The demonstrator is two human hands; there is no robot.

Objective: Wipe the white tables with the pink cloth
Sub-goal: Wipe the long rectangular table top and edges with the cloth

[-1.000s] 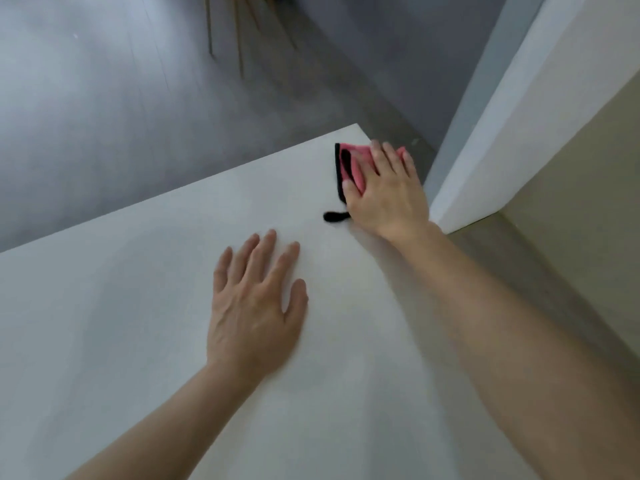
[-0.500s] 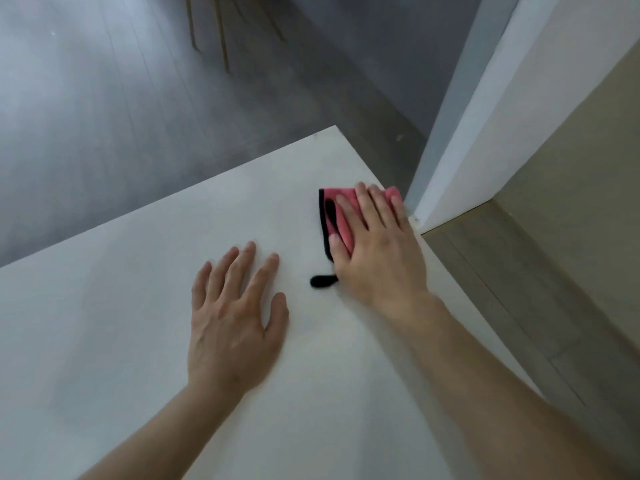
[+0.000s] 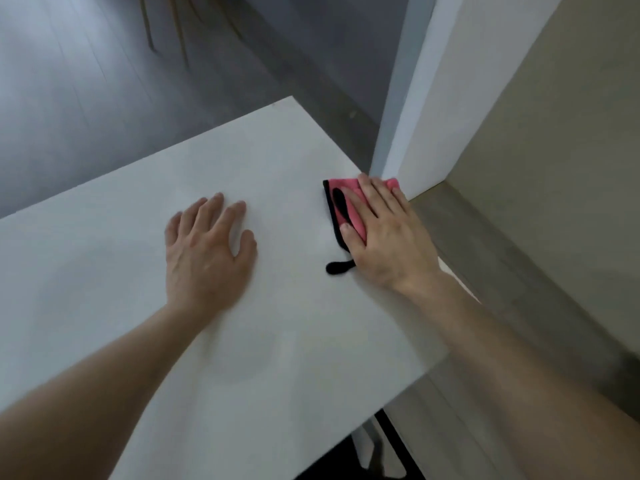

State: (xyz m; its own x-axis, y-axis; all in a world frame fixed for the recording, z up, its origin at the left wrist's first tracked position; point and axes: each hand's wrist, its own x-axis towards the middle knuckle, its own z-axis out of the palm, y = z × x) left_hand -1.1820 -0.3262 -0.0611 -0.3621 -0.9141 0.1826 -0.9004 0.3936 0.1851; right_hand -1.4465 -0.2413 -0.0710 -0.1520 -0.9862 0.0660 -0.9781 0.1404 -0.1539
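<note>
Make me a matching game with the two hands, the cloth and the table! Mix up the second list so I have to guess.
Things:
1. left hand
2. right hand
3. pink cloth
4. white table

Clues:
A. pressed under a palm, black trim showing
B. flat on the bare tabletop, holding nothing
C. the big surface under everything
D. pressing on the cloth by the table's right edge

Pairs: 1-B, 2-D, 3-A, 4-C

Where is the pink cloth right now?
In the head view, the pink cloth lies flat under the right hand at the white table's right edge, beside the white wall corner.
</note>
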